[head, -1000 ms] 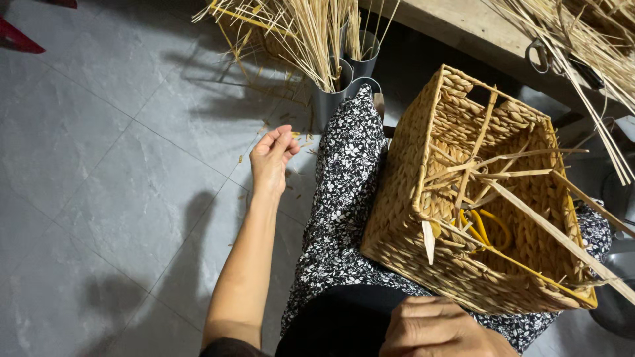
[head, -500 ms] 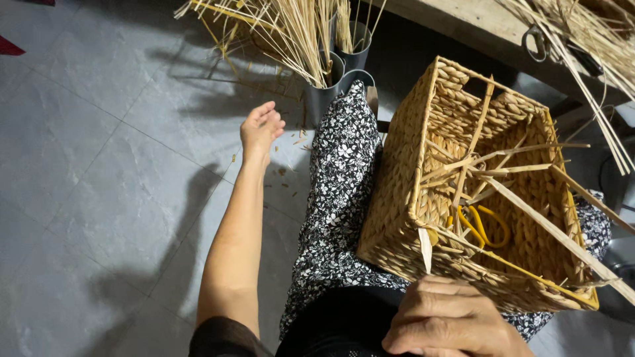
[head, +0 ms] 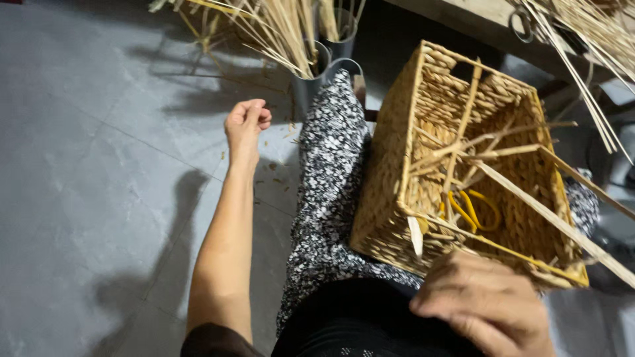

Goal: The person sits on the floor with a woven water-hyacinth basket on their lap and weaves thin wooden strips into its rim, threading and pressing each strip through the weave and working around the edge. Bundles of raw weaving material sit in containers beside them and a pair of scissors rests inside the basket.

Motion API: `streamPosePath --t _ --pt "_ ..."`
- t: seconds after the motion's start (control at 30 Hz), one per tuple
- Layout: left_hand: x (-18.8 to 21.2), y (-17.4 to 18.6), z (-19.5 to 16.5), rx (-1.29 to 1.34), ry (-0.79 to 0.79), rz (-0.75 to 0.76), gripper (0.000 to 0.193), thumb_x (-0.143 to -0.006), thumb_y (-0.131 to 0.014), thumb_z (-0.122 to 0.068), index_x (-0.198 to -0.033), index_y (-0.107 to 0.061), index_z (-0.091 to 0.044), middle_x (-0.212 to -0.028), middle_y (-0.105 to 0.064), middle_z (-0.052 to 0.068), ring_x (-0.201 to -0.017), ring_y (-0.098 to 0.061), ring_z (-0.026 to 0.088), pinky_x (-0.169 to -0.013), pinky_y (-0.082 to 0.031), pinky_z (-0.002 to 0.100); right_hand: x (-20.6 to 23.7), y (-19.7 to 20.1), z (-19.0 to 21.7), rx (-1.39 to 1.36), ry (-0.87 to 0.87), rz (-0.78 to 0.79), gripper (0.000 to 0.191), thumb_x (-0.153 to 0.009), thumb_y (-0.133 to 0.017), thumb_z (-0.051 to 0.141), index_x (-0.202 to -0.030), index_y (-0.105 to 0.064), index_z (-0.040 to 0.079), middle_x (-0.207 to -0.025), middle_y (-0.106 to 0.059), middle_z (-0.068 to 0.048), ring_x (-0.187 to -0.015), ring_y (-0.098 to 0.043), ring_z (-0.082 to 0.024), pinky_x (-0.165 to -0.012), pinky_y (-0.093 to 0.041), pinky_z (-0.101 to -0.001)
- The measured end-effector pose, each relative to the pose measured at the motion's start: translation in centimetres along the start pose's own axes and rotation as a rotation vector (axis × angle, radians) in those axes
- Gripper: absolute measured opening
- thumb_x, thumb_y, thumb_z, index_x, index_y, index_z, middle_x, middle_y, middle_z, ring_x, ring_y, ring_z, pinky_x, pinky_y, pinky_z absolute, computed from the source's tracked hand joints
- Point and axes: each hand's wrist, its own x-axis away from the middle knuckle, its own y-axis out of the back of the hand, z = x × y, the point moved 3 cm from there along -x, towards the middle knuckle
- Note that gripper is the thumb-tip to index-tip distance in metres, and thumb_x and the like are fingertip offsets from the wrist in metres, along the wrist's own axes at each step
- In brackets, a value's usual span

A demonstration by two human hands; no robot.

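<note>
Your woven basket [head: 476, 172] rests tilted on your lap, on the black-and-white patterned skirt [head: 331, 172], its open mouth facing the camera. Your right hand [head: 486, 304] sits at the basket's near lower rim, touching or just over it; the fingers are curled, but whether this grip is closed on the rim or on a strand cannot be told, since the hand is blurred and partly cut off by the bottom edge. Your left hand [head: 246, 122] is stretched out over the grey tiled floor [head: 99, 165], well apart from the basket, with the fingertips pinched together; it may hold a thin strand, but anything between the fingers is too small to make out. Inside the basket lie yellow-handled scissors [head: 473, 208], half hidden behind loose flat reed strips [head: 516, 182] that cross the opening and stick out past the right rim. Beyond your left hand, grey containers [head: 324, 66] stand on the floor holding bundles of straw stalks [head: 284, 26], their tops cut off by the frame. More stalks [head: 589, 39] lie at the upper right, cropped, on a wooden counter [head: 476, 16].
</note>
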Motion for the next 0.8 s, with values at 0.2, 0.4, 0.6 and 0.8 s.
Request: streamPosePath --t 0.2,0.4,0.6,0.8 --pt "6.2 -3.6 -1.5 -0.123 -0.170 0.214 0.018 -0.101 -0.069 -0.009 -0.117 -0.068 -0.002 -0.099 -0.072 0.003 -0.085 -0.065 0.006 -0.079 -0.056 0.023 4.1 2.4 -1.8 0.391 -0.419 -0.645 0.019 -0.085 -0.064 -0.006 -0.102 -0.072 -0.005 -0.097 -0.074 -0.015 -0.083 -0.071 -0.025 -0.070 -0.053 -0.0346" --pt "16.1 -9.2 -7.8 -0.444 -0.507 0.597 0.008 -0.100 -0.073 -0.004 -0.108 -0.073 -0.006 -0.102 -0.076 0.003 -0.092 -0.070 0.014 -0.085 -0.057 0.027 3.1 1.1 -3.0 0.888 -0.068 -0.177 0.034 -0.074 -0.081 0.005 -0.105 -0.075 0.015 -0.094 -0.068 -0.004 -0.085 -0.060 -0.026 -0.081 -0.046 -0.0380" --pt "20.3 -14.1 -10.7 -0.578 -0.874 0.879 0.031 -0.089 -0.078 -0.001 -0.119 -0.070 -0.002 -0.120 -0.070 0.009 -0.113 -0.064 0.026 -0.101 -0.054 0.036 2.0 -0.2 -3.4 0.939 0.062 -0.259 0.028 -0.077 -0.086 0.011 -0.102 -0.073 0.015 -0.095 -0.065 0.001 -0.084 -0.059 -0.022 -0.081 -0.042 -0.0373" --pt "21.3 -15.6 -10.4 -0.664 -0.754 0.861 0.024 -0.088 -0.077 -0.001 -0.112 -0.072 -0.003 -0.117 -0.067 0.007 -0.110 -0.061 0.027 -0.098 -0.052 0.036 1.5 2.0 -4.2 0.762 -0.127 -0.368 0.017 -0.085 -0.079 0.002 -0.096 -0.070 0.011 -0.094 -0.070 -0.002 -0.087 -0.064 -0.018 -0.083 -0.042 -0.0335"
